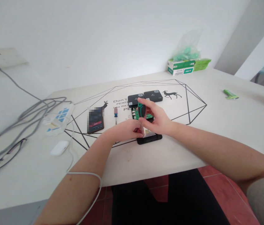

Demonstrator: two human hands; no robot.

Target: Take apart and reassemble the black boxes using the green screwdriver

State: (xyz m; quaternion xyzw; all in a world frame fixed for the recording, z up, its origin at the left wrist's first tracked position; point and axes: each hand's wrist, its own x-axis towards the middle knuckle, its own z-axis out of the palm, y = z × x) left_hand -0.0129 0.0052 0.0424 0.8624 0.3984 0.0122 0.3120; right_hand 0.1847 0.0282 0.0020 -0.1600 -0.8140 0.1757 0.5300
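My right hand (156, 117) is wrapped round the black and green handle of a screwdriver (141, 110), held upright. Under it lies an opened black device with a green circuit board (135, 114). A pale plate (147, 132) sits on the black case part (150, 139) nearest me. At the plate's left edge, the fingers of my left hand (132, 129) are pinched together. What they grip is hidden, and so is the screwdriver's tip. Two closed black boxes (136, 98) with labels stand just behind the board. A second, smaller screwdriver (116, 114) lies to the left.
A phone (95, 120) lies left of the small screwdriver. Further left are a power strip (59, 120), a white earbud case (60, 148), glasses (4, 159) and grey cables (31, 122). Green and white boxes (181, 66) stand at the back right, near a green packet (231, 94).
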